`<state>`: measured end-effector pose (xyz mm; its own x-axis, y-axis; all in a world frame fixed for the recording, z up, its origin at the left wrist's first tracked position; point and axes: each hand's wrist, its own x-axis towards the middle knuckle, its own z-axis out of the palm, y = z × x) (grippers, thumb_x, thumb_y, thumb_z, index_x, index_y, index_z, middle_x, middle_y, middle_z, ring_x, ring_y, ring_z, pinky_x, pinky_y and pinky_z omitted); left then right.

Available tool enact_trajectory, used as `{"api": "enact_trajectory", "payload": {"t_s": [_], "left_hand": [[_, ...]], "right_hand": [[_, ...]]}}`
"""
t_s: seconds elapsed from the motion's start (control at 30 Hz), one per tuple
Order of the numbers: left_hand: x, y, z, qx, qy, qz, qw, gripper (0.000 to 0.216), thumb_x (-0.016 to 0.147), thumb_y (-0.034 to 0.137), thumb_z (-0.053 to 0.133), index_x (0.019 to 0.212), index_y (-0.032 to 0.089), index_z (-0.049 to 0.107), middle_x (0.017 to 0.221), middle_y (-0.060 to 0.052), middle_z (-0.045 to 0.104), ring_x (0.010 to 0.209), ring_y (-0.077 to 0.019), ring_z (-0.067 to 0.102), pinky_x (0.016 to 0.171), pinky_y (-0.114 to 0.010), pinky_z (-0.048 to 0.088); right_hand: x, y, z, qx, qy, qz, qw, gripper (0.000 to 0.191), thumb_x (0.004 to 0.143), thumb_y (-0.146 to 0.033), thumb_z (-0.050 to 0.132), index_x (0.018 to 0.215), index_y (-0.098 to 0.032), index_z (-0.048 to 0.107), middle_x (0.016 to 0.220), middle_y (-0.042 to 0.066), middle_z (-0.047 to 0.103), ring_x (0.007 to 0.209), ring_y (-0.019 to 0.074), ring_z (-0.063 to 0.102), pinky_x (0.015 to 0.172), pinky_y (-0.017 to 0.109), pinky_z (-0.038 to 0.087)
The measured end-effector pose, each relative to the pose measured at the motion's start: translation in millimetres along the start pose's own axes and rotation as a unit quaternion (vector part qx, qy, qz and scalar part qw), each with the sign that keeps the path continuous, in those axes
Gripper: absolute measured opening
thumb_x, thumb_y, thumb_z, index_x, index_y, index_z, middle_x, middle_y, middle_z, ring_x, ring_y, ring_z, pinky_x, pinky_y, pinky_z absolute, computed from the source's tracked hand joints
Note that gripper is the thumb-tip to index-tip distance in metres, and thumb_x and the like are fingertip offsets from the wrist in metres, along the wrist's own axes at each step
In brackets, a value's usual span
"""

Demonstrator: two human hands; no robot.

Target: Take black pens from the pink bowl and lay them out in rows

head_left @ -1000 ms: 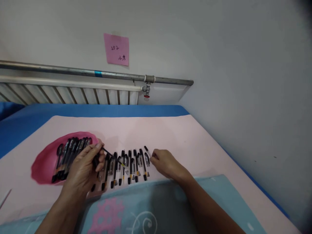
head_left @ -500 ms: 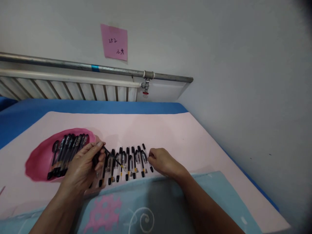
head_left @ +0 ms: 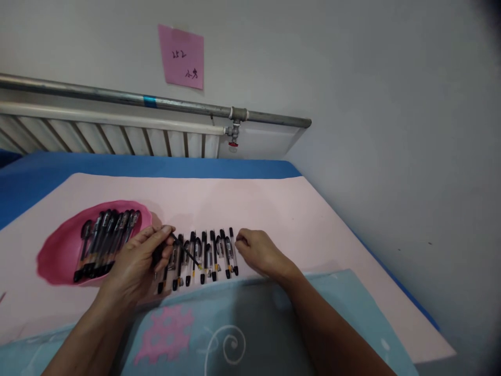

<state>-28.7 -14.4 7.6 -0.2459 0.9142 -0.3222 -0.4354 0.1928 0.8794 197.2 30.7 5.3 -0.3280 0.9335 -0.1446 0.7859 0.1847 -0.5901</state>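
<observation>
A row of several black-capped pens [head_left: 203, 255] lies side by side on the pale pink sheet [head_left: 274, 209]. My left hand [head_left: 139, 261] pinches a thin black pen refill [head_left: 185, 251] that slants down to the right over the row. My right hand [head_left: 258, 250] rests at the right end of the row, fingertips against the rightmost pen [head_left: 233, 250]. More assembled pens [head_left: 105, 240] lie packed in a dark pink dish [head_left: 55, 261] to the left.
A light blue patterned cloth [head_left: 235, 334] covers the near edge. A blue cover [head_left: 156, 167] lies beyond the pink sheet. A radiator and metal pipe [head_left: 156, 102] run along the wall, under a pink note [head_left: 180, 56]. The wall closes the right side.
My right hand set the rightmost pen down straight into the row and drew in against it. The view tilted down slightly. The left hand kept the refill in place.
</observation>
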Motion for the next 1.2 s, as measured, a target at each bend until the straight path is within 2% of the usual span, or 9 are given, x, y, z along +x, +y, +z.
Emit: {"api": "enact_trajectory", "payload": {"t_s": [0.07,0.17,0.3,0.43,0.57,0.83,0.93,1.03,1.2], "left_hand": [[-3,-5,3,0.014,-0.028,-0.015,0.999,0.02,0.063,0.026,0.071,0.073,0.015,0.058,0.058,0.003,0.056,0.038,-0.0028,0.039,0.029,-0.012,0.025],[-9,-16,12,0.045,-0.079,-0.046,0.995,0.022,0.065,0.031,0.07,0.074,0.015,0.057,0.054,0.003,0.056,0.034,-0.0016,0.036,0.029,-0.012,0.022],[-14,-31,21,0.064,-0.123,-0.073,0.988,0.024,0.067,0.035,0.068,0.071,0.015,0.056,0.049,0.003,0.055,0.032,-0.0018,0.036,0.031,-0.013,0.022],[-14,-30,21,0.043,-0.122,-0.077,0.989,0.027,0.066,0.032,0.069,0.084,0.015,0.061,0.06,0.0,0.059,0.037,-0.0028,0.04,0.03,-0.013,0.022],[-12,-25,18,0.037,-0.105,-0.074,0.991,0.028,0.065,0.028,0.07,0.087,0.014,0.062,0.066,-0.001,0.059,0.045,-0.005,0.045,0.031,-0.013,0.025],[-11,-30,14,0.07,-0.129,-0.107,0.983,0.025,0.068,0.029,0.067,0.088,0.014,0.061,0.065,0.0,0.058,0.04,-0.003,0.041,0.031,-0.013,0.022],[-11,-30,14,0.075,-0.129,-0.103,0.983,0.026,0.067,0.03,0.068,0.088,0.014,0.061,0.065,0.0,0.057,0.042,-0.0039,0.043,0.031,-0.013,0.022],[-12,-29,15,0.088,-0.129,-0.107,0.982,0.027,0.068,0.031,0.067,0.088,0.015,0.06,0.06,0.002,0.055,0.038,-0.0034,0.039,0.032,-0.014,0.022],[-13,-28,18,0.086,-0.122,-0.111,0.983,0.028,0.066,0.031,0.067,0.087,0.015,0.059,0.059,0.002,0.055,0.036,-0.0031,0.038,0.032,-0.014,0.022]], "right_hand": [[-2,-5,1,0.111,-0.009,-0.004,0.994,0.014,0.08,-0.02,0.046,0.075,-0.015,0.058,0.063,0.0,0.056,0.058,0.0101,0.049,0.055,0.02,0.034],[-9,-17,6,0.261,-0.121,-0.029,0.957,0.017,0.081,-0.028,0.049,0.083,-0.016,0.061,0.064,-0.001,0.055,0.056,0.009,0.05,0.053,0.02,0.037],[-18,-29,15,0.304,-0.198,-0.055,0.93,0.013,0.075,-0.027,0.056,0.08,-0.016,0.061,0.061,-0.004,0.053,0.053,0.0073,0.048,0.05,0.018,0.036],[-14,-23,13,0.271,-0.135,-0.017,0.953,0.006,0.075,-0.021,0.054,0.071,-0.016,0.056,0.054,-0.005,0.048,0.049,0.0064,0.047,0.046,0.017,0.036],[2,0,3,0.204,-0.033,0.095,0.974,0.014,0.075,-0.019,0.052,0.089,-0.017,0.055,0.051,-0.006,0.048,0.039,0.0075,0.046,0.038,0.017,0.032],[9,20,11,0.121,-0.062,0.136,0.981,0.033,0.082,-0.029,0.047,0.113,-0.016,0.05,0.049,-0.003,0.053,0.031,0.0073,0.039,0.033,0.018,0.027],[10,20,12,0.074,-0.032,0.099,0.992,0.028,0.085,-0.024,0.042,0.109,-0.015,0.055,0.057,0.001,0.059,0.041,0.0098,0.048,0.042,0.021,0.036],[15,22,13,0.005,0.049,0.001,0.999,0.024,0.084,-0.018,0.043,0.101,-0.015,0.06,0.082,0.008,0.066,0.072,0.0149,0.059,0.066,0.026,0.044],[31,25,20,-0.059,0.102,-0.099,0.988,0.03,0.085,-0.016,0.042,0.11,-0.012,0.057,0.105,0.012,0.06,0.096,0.0166,0.054,0.087,0.029,0.039]]}}
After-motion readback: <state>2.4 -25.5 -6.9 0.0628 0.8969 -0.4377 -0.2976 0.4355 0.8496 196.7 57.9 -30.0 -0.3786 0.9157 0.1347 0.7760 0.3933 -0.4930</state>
